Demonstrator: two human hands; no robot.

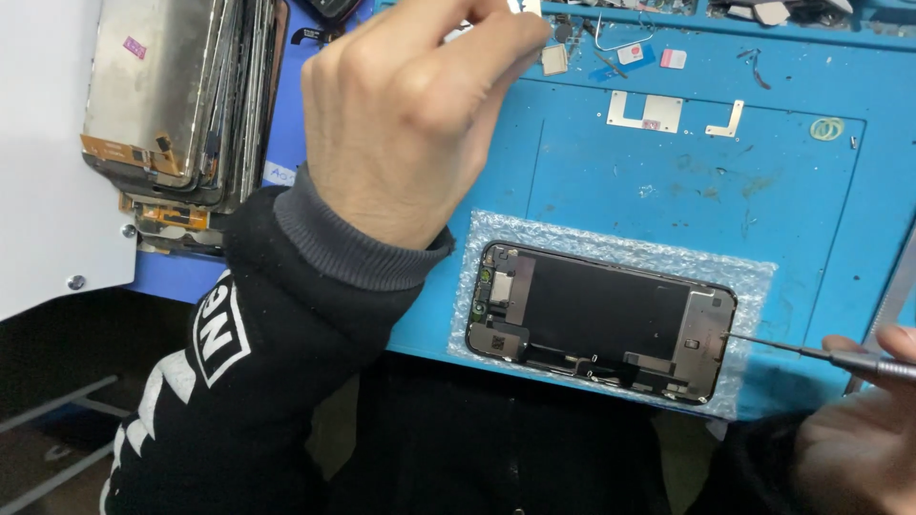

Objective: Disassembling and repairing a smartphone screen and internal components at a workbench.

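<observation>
So the right hand (859,434) gripped a screwdriver (811,351) touching the opened phone (601,319) at 3 o'clock on its bubble wrap (754,272), while the left hand (410,114) pinched a small part at 12, and a slip could've gouged the board.

phone screen (601,319): I see it lying back-side up on a bubble-wrap sheet (754,277), a dark rectangle with metal plates.
screen stack (176,95): upper left, old panels leaning together, silver-grey with orange flex strips.
pink sticker (135,47): small, on the stack's front panel.
</observation>
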